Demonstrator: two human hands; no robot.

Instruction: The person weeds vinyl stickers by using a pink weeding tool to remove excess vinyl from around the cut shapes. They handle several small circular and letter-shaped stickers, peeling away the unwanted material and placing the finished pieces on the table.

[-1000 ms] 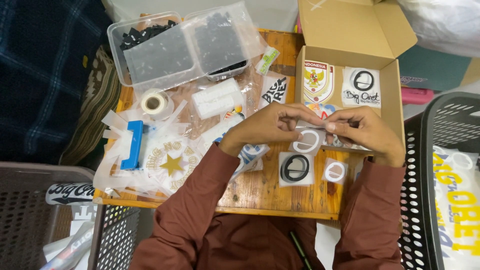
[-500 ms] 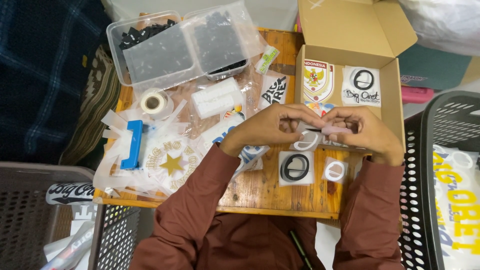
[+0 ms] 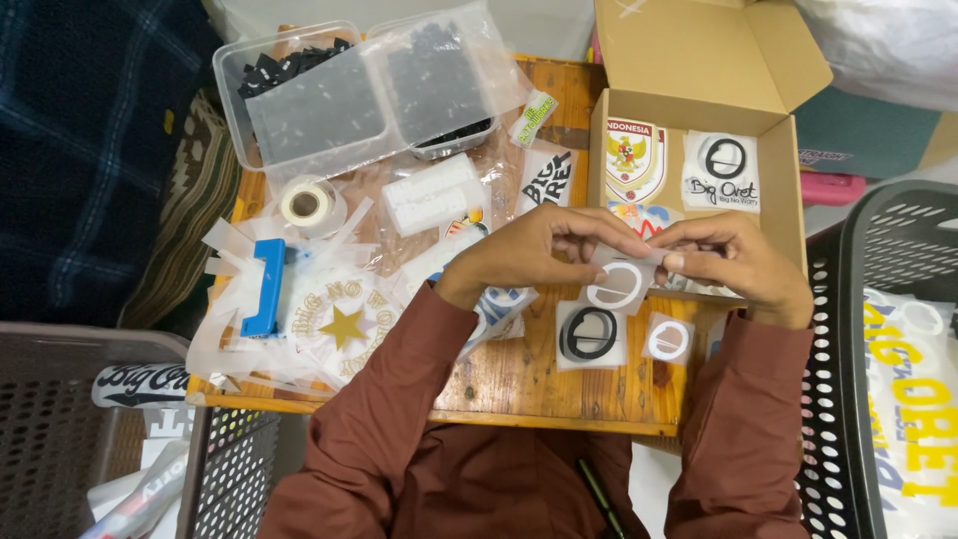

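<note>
Both hands, left and right, pinch a clear film square printed with a white ring above the wooden surface, fingertips closed on its top edge; peeling looks underway, calling for a steady pull apart.

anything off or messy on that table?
Nothing damaged. The clutter is at the table's left: clear film strips lie loose and overlapping around the blue tool, some past the edge. Both hands, left hand and right hand, hold a white ring sticker over the table.
</note>
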